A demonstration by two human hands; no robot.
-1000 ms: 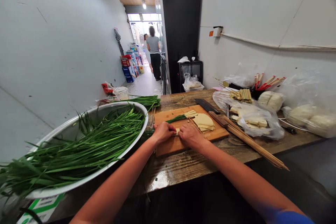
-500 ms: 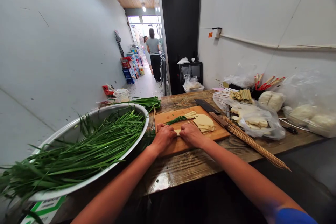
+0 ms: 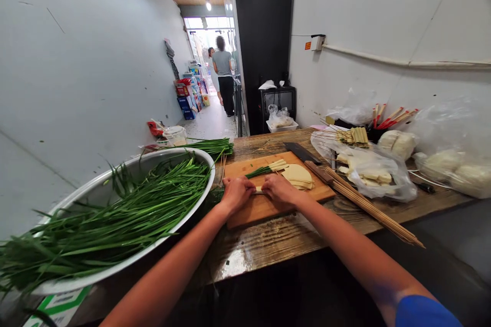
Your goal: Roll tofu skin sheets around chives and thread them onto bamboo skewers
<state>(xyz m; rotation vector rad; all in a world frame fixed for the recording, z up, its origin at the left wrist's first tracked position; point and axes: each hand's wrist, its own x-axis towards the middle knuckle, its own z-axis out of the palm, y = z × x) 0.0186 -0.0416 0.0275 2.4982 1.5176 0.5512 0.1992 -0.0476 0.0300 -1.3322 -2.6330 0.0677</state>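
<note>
My left hand (image 3: pixel 238 193) and my right hand (image 3: pixel 281 189) are low over the wooden cutting board (image 3: pixel 245 219), a short gap apart. Between them runs a pale rolled tofu sheet (image 3: pixel 259 190), its ends pinched in my closed fingers. Whether greens are inside the roll is hidden. Just behind the hands lie several finished-looking pale rolls (image 3: pixel 277 165) with a bunch of green chives (image 3: pixel 259 170) beside or in them. To the right of my right hand, a stack of cut tofu sheets (image 3: pixel 298 176) rests on the board.
A big metal basin (image 3: pixel 209 173) heaped with chives (image 3: pixel 146 214) stands at left. A cleaver (image 3: pixel 303 153) and bamboo skewers (image 3: pixel 372 207) lie right of the board. Further right are bagged tofu pieces (image 3: pixel 368 168) and skewered rolls (image 3: pixel 355 136). Two people (image 3: pixel 222 66) stand far back.
My hands stay on the roll at nearly the same spot on the board, with slight finger movement. The view has shifted a little.
</note>
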